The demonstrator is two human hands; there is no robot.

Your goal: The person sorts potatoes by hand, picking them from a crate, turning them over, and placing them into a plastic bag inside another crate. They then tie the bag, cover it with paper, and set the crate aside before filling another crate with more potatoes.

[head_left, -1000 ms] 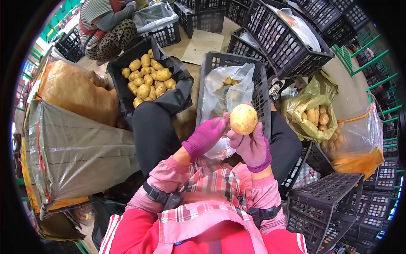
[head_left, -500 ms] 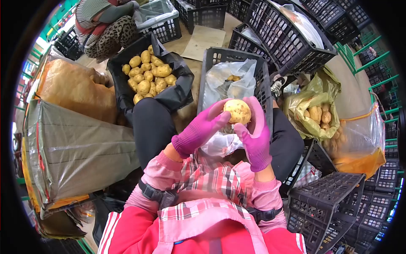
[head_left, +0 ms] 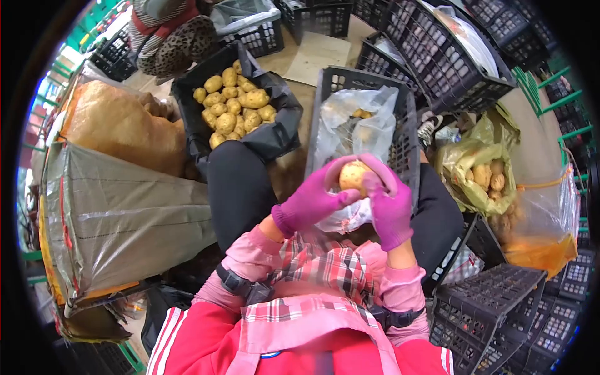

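As you look out from the middle of your view, one large grey sack [head_left: 131, 225] stands near nine o'clock. One black crate [head_left: 409, 134] sits at one o'clock, its near end between your knees [head_left: 234, 172], probably for short reach; one clear plastic bag [head_left: 340, 115] lines it, likely to cover the slots. At eleven o'clock is one container with a black liner [head_left: 284, 134], mouth spread, seemingly for easy access, with about twenty potatoes [head_left: 232, 105] showing. One yellow-green bag [head_left: 453, 169] gapes at three o'clock, with at least three brownish tubers [head_left: 482, 176] visible; you can't count those deeper. Your left hand [head_left: 322, 194] and right hand [head_left: 390, 197] curl narrowly around one potato [head_left: 351, 176], just off centre toward three o'clock, apparently for a steady grip that leaves part of its skin exposed.
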